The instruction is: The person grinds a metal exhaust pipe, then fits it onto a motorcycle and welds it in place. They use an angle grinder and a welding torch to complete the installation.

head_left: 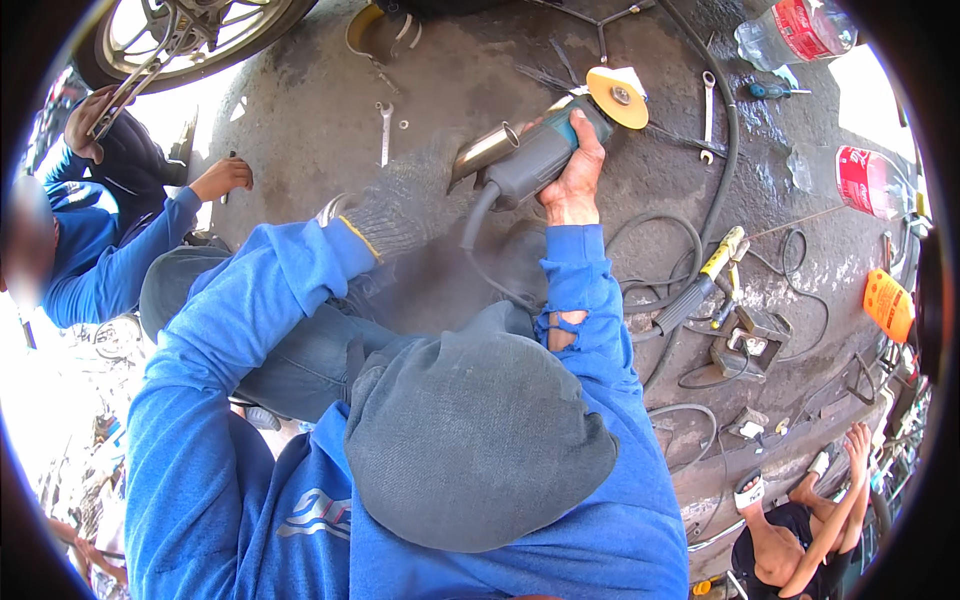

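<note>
My right hand [576, 178], bare, is wrapped round the body of a teal and grey angle grinder [535, 160]. A yellow disc [618, 97] sits at the grinder's far end, and its cord loops down from the near end. My left hand [405, 200], in a grey knitted glove, is closed on a shiny metal tube [487, 148]. That tube lies close alongside the grinder body, its open end toward the disc. The glove is partly smeared, so the exact finger grip is hard to see. Both forearms are in blue sleeves, the right one torn.
A spanner [386, 132] lies beyond my left hand, another spanner [708, 118] to the right. Cables [722, 190] curl near a yellow electrode holder [722, 255]. A screwdriver [778, 91] and plastic bottles [868, 182] lie at right. A co-worker's hand [222, 178] is left, near a motorcycle wheel [190, 40].
</note>
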Tool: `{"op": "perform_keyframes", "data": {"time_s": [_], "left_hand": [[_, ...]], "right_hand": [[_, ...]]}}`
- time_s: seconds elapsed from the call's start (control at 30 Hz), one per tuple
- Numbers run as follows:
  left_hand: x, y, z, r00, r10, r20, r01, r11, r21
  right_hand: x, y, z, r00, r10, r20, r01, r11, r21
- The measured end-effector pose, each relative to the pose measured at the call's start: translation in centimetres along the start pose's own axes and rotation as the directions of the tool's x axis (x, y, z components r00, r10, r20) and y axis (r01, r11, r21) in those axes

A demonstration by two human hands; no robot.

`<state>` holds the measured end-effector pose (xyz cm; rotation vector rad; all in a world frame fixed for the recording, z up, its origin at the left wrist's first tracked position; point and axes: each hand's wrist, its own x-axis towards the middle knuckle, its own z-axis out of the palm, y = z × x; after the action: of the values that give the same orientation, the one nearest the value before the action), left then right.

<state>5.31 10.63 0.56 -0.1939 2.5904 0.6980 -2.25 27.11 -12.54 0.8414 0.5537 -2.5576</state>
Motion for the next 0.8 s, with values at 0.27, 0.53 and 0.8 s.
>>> {"op": "perform_keyframes", "data": {"time_s": [0.27, 0.53, 0.8], "left_hand": [[3.6, -3.9, -1.8, 0.938, 0.183, 0.295, -0.236, 0.959, 0.156], [6.1, -3.3, -0.5, 0.83, -0.187, 0.525, 0.252, 0.966, -0.053], [5.5, -2.4, 3.2, 0.979, -0.031, 0.199, 0.039, 0.999, -0.037]], "right_hand": [[-3.0, -6.6, 1.0, 0.985, -0.146, 0.09, 0.17, 0.773, -0.612], [-8.4, -15.2, 2.9, 0.889, -0.078, 0.451, 0.405, -0.328, -0.854], [-10.5, -11.9, -0.7, 0.871, -0.047, 0.489, 0.401, -0.509, -0.762]]}}
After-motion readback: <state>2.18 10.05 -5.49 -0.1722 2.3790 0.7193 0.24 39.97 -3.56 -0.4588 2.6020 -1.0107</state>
